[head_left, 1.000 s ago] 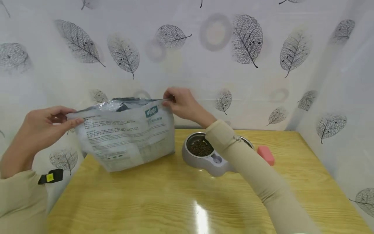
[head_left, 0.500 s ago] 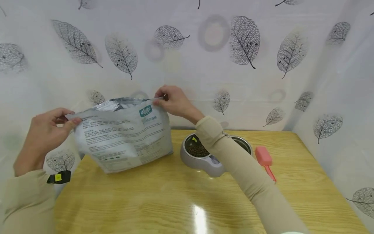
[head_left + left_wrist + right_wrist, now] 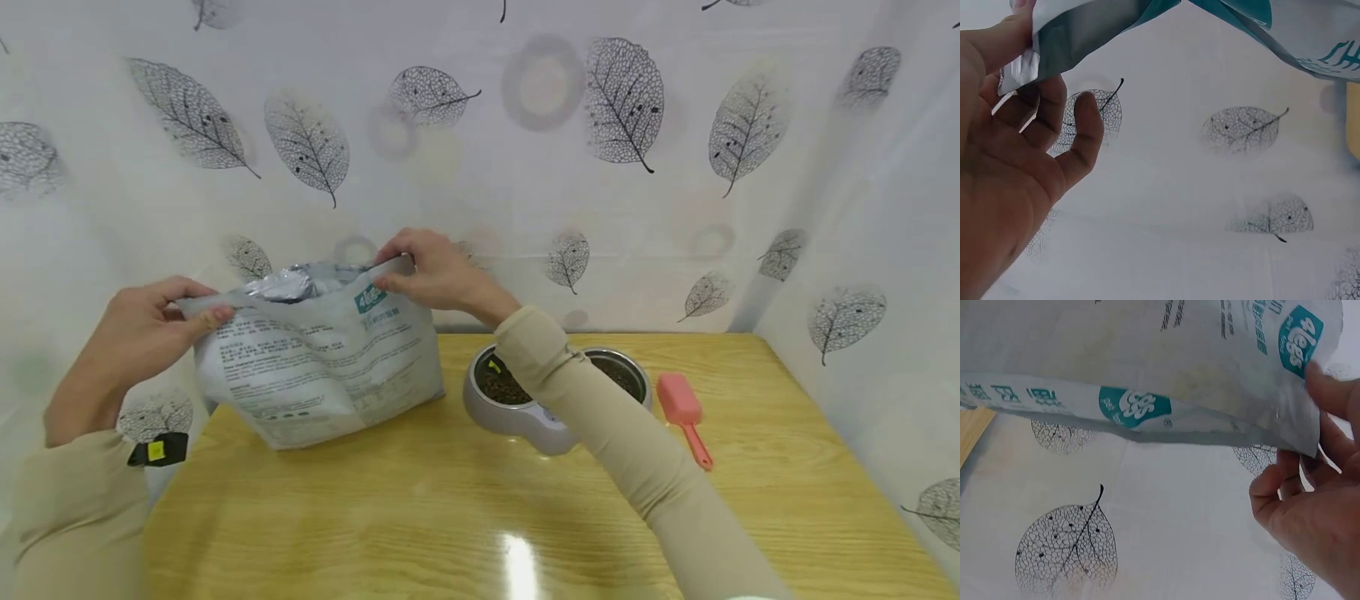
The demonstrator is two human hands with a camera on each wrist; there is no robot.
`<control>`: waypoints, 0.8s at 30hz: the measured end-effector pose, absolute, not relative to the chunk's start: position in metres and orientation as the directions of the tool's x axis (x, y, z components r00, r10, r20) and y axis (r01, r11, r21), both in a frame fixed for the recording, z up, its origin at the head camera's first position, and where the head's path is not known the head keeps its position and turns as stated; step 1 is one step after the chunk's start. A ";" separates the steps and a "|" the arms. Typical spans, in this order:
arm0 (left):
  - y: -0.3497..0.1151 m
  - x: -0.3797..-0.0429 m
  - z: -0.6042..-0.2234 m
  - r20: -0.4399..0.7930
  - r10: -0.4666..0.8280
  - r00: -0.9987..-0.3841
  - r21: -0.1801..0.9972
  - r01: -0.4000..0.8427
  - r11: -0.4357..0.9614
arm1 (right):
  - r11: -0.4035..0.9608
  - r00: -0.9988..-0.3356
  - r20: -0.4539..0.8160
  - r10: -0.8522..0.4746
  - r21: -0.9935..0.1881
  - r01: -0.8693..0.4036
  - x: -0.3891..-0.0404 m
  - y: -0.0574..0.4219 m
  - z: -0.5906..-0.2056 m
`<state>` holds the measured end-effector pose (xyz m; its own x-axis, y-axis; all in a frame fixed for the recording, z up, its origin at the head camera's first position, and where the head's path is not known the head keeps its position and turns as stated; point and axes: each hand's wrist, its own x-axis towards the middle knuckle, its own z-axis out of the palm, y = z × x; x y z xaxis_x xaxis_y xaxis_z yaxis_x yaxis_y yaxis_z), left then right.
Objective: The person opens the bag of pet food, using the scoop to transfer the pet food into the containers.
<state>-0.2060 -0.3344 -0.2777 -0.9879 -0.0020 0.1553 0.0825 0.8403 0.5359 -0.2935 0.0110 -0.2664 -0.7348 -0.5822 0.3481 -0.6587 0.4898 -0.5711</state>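
Note:
A white pet food bag [image 3: 322, 367] with teal print stands on the left of the wooden table, its silvery mouth partly open at the top. My left hand [image 3: 142, 342] pinches the bag's upper left corner between thumb and fingers. At the upper right corner, my right hand [image 3: 442, 271] pinches the bag near its teal label. In the left wrist view, the left hand [image 3: 1010, 144] grips the foil edge. The right wrist view has the bag [image 3: 1210, 369] held at its corner by the right hand [image 3: 1316, 487]. The bag's contents are hidden.
A grey double pet bowl [image 3: 517, 421] stands right of the bag, with brown kibble visible in its left side. My right forearm crosses in front of it. A pink scoop [image 3: 679, 400] lies to its right on the table [image 3: 420, 517]. A leaf-patterned curtain [image 3: 480, 183] hangs behind.
Both hands have drawn closer together along the bag's top edge, the right leftward and the left rightward. The forearm's shift leftward uncovers more of the pink scoop and the right bowl.

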 end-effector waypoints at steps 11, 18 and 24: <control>-0.332 -0.203 -0.277 0.282 -0.026 -0.959 0.484 0.119 0.867 | 0.461 -0.783 0.366 -0.503 -0.653 -0.601 -0.293 0.007 -0.269; -0.332 -0.202 -0.273 0.224 0.007 -0.975 0.466 0.113 0.878 | 0.484 -0.779 0.376 -0.502 -0.624 -0.613 -0.292 0.005 -0.271; -0.322 -0.207 -0.269 0.221 0.042 -0.974 0.432 0.136 0.892 | 0.506 -0.729 0.353 -0.587 -0.542 -0.671 -0.290 0.001 -0.268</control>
<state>-0.2073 -0.3225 -0.2691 -0.9744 0.0419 0.2210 0.1363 0.8915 0.4320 -0.2898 0.0014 -0.2677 -0.7285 -0.5871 0.3529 -0.6706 0.5062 -0.5423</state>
